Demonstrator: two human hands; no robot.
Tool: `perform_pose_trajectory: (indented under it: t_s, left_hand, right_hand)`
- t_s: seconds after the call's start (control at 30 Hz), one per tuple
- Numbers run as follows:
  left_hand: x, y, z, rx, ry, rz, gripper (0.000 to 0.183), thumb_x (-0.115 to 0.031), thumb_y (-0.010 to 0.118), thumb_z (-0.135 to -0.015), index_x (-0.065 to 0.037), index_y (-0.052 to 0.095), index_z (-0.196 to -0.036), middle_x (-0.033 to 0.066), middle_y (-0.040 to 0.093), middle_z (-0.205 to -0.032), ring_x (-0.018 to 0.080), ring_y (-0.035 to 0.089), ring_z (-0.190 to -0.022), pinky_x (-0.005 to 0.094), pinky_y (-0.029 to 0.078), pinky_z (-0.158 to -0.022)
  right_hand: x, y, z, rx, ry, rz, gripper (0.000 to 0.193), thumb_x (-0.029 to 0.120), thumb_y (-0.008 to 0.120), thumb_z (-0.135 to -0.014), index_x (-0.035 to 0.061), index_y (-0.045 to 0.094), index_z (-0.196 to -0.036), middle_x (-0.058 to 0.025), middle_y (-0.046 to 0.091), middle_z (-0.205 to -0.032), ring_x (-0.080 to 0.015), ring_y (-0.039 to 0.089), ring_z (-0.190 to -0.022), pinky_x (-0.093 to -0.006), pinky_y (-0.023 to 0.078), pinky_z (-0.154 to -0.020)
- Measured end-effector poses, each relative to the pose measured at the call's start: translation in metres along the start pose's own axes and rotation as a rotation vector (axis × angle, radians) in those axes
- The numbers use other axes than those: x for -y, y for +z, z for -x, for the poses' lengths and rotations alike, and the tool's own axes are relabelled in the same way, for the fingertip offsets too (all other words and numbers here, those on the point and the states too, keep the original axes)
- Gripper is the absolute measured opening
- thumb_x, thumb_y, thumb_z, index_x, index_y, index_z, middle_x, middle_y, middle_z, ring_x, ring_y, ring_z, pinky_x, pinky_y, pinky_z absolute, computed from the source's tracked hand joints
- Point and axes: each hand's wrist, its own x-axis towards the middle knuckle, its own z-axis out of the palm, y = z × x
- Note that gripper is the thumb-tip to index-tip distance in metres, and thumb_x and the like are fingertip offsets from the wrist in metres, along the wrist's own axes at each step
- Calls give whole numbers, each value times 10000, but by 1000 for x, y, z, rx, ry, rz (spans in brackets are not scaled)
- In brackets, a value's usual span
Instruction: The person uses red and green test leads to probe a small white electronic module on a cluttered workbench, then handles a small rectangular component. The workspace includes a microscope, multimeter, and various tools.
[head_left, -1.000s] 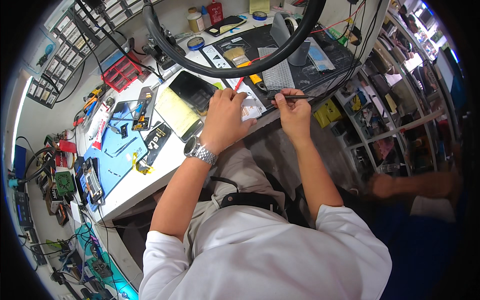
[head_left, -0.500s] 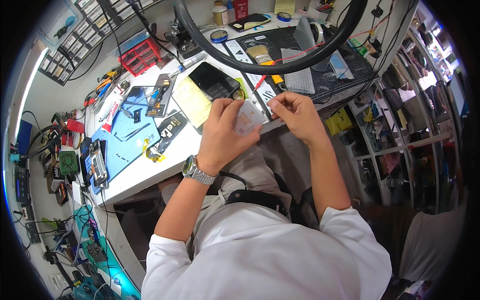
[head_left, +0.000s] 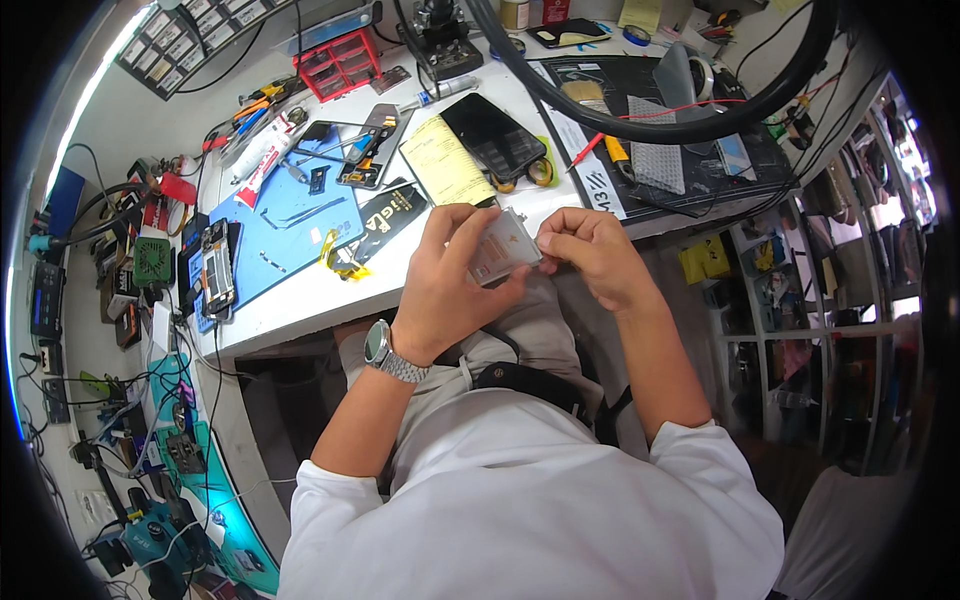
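My left hand point(head_left: 440, 280) holds a flat grey-white rectangle with printing on its face, which looks like a phone battery point(head_left: 507, 243). Thumb and fingers grip its left and lower edges, above my lap at the bench's front edge. At the battery's right edge, my right hand point(head_left: 597, 262) is closed in a pinch, thumb against the curled index finger. Whatever lies between those fingertips is too small to make out. Just beyond the battery are a yellow written pad point(head_left: 441, 165) and a dark phone point(head_left: 492, 137) lying flat on the white bench point(head_left: 300, 318).
A blue mat point(head_left: 285, 235) with small parts lies left, near an opened phone point(head_left: 217, 268). A black ring-shaped frame point(head_left: 640, 128) arches over the bench's right side, above a black mat point(head_left: 700, 195). Shelves point(head_left: 800, 330) stand at right; a red drawer box point(head_left: 335, 65) sits at the back.
The whole view has shifted, so the bench things appear farther right. My right hand has come in closer to the battery's right edge; my left hand keeps its grip.
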Motion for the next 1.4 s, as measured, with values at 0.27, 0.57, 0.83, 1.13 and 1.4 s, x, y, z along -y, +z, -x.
perform_pose_trajectory:
  t_s: [0.27,0.57,0.83,1.13,1.4]
  left_hand:
    - [-4,-41,50,-25,-176,15,753,-106,999,-676,-68,718,-1374,128,657,-1233,234,715,-1020,343,634,-782]
    - [5,-93,91,-93,-276,-95,729,-143,998,-679,-27,741,-1351,133,716,-1224,251,747,-1060,359,635,-857]
    - [37,-145,99,-176,-322,-202,718,-105,965,-694,-15,737,-1369,140,711,-1214,246,747,-1052,357,637,-868]
    - [118,-209,86,-227,-307,-270,689,-134,962,-711,-4,740,-1350,159,710,-1202,290,743,-1034,390,637,-833]
    - [129,-263,110,-233,-462,-347,698,-107,981,-717,14,738,-1361,136,709,-1246,239,718,-1083,359,592,-953]
  right_hand:
    - [-26,46,0,108,104,-159,134,95,772,-989,-31,760,-1032,-96,773,-966,-169,714,-839,-315,597,-822]
    - [-46,104,-18,292,264,-271,160,130,772,-1020,-24,759,-1063,-85,763,-967,-155,708,-836,-300,581,-804]
    - [-38,170,-61,359,229,-141,201,176,766,-1035,-15,756,-1093,-57,742,-933,-132,696,-826,-303,567,-803]
    - [-17,234,-135,378,102,110,220,135,735,-1077,-54,765,-1187,-67,772,-997,-107,721,-888,-260,570,-798]
    - [-21,260,-163,113,-313,609,161,123,736,-1026,-17,783,-1089,-66,753,-921,-89,626,-721,-282,522,-656]
